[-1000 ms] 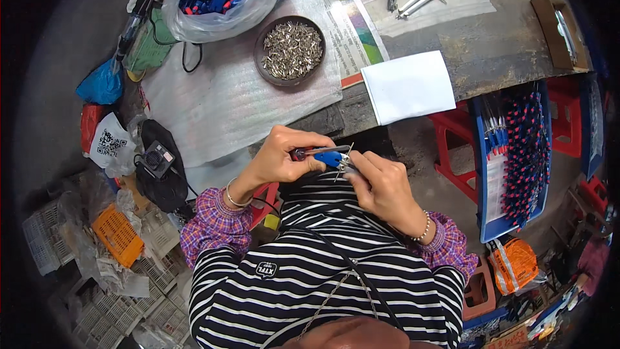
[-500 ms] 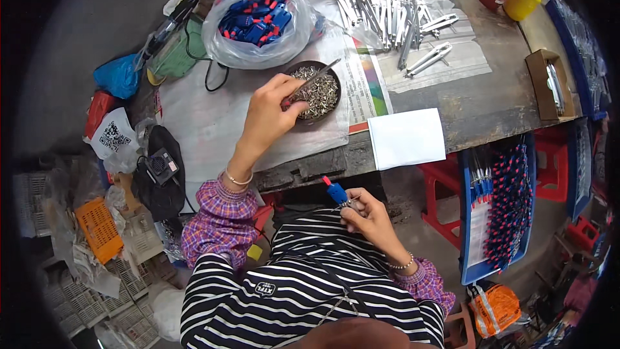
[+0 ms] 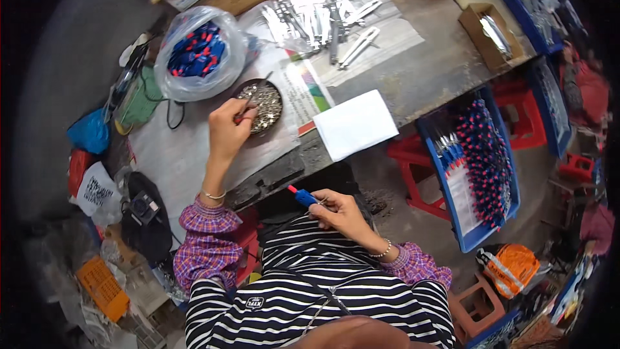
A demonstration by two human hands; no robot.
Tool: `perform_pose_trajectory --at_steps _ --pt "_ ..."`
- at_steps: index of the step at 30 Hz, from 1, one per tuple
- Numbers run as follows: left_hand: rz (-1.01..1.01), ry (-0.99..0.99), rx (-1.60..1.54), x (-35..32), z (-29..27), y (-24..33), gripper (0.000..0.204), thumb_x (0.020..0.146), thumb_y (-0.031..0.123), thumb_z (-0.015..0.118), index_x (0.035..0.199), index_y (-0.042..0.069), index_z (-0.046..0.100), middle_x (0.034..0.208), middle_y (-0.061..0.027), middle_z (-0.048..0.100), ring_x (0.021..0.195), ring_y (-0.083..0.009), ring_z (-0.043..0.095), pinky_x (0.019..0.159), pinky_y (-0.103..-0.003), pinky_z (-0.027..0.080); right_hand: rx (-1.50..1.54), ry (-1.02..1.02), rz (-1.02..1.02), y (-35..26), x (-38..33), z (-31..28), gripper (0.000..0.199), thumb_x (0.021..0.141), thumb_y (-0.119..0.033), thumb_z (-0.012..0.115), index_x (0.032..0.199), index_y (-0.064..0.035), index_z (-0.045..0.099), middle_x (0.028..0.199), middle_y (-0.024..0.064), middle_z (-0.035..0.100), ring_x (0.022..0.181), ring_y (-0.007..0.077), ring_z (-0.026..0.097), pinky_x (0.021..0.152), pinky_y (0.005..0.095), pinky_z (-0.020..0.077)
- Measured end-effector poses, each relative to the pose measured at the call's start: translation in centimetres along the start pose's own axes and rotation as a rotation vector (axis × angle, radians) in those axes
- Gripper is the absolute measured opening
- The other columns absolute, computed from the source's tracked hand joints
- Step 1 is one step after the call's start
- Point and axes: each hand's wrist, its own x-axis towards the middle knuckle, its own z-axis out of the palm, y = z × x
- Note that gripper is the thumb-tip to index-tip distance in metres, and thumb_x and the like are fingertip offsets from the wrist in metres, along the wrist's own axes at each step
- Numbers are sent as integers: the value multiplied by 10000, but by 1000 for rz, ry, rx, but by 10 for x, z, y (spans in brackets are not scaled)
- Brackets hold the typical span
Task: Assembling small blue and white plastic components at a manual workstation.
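My left fingers (image 3: 240, 115) pinch a thin metal pin (image 3: 257, 90) at the rim of the bowl (image 3: 261, 105) of small metal parts, the left hand (image 3: 229, 130) stretched out over the worktop (image 3: 426, 71). My right hand (image 3: 342, 210) sits close to my chest, fingers clenched round a blue handle (image 3: 305, 197) with a red tip, pointing toward the worktop edge. I judge this piece only half made: handle ready, metal part picked but not fitted. Beyond the bowl, a bag (image 3: 197, 52) holds many more blue handles, so plenty is left. The blue tray (image 3: 481, 161) at my right is well stocked with what look like finished pieces.
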Motion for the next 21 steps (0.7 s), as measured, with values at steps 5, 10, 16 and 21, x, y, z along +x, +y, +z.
perform_pose_trajectory --at_steps 5,10,16,21 --pt "-35 46 -137 0 0 -12 108 785 41 610 871 17 670 716 -8 622 566 -45 466 503 -213 369 16 64 -31 -2 -8 -2 250 849 -149 623 1047 1 600 724 22 631 558 35 539 483 176 437" --pt "-150 9 -73 -3 -6 -4 111 783 12 608 878 2 666 659 -6 583 603 -29 483 540 -193 384 59 49 -51 11 -14 -9 278 853 -185 625 1067 -13 581 708 18 620 512 22 504 459 158 409" --pt "-103 23 -199 -1 -4 -17 88 785 18 618 860 -2 660 644 30 562 561 -9 419 500 -191 344 47 92 -71 11 -26 -4 229 852 -170 615 999 3 590 655 11 598 474 40 492 438 187 393" --pt "-77 -10 -83 5 -10 -19 83 786 39 634 852 -7 655 634 68 550 557 0 405 493 -178 325 7 87 -105 14 -23 -8 296 861 -209 616 1064 3 576 694 23 621 497 29 508 451 166 410"
